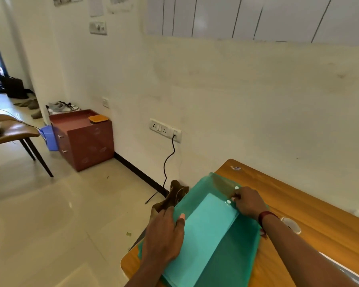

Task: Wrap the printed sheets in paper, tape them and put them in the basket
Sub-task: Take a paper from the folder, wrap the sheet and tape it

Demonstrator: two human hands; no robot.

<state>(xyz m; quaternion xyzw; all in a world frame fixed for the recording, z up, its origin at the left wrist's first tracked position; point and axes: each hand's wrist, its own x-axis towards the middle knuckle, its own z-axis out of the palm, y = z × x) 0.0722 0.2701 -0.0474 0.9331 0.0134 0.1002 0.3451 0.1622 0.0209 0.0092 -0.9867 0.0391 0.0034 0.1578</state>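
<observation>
Your left hand (164,235) gripped the folder (236,255) edge, thumb on top; your right hand (249,201) pinched its flap (222,182) by the snaps (228,202). Sheets (203,230) sat inside, between both hands, on the table (298,204).

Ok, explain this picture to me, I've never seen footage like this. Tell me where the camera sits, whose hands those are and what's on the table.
There is no machine here. A person works with two bare hands, and the single picture comes from a wide-angle camera worn on their head, looking forward and down. On the wooden table lies a see-through green folder with pale sheets inside. The left hand holds the folder's left edge, thumb on top. The right hand pinches its flap by the white snap buttons. A brown paper bag shows at the table's left edge, and a clear ring, perhaps tape, lies beside the right wrist.
</observation>
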